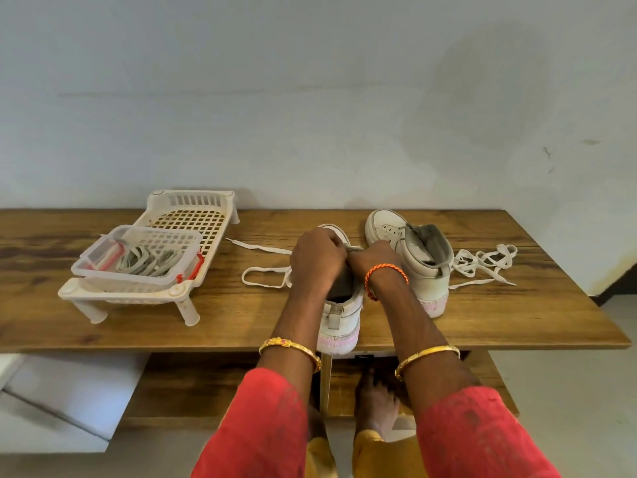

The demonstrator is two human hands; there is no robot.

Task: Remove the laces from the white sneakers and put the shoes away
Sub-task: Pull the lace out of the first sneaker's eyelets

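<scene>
A white high-top sneaker stands on the wooden table, heel toward me. My left hand curls over its upper and my right hand pinches its lace near the eyelets. The lace's loose end loops out to the left on the table. A second white sneaker stands just to the right, with no lace in it. A loose lace lies in a tangle beside that shoe. The first sneaker's eyelets are hidden under my hands.
A white plastic rack on legs stands at the left. A clear lidless box rests on it with coiled laces inside. A lower wooden shelf runs under the table, and the wall stands right behind.
</scene>
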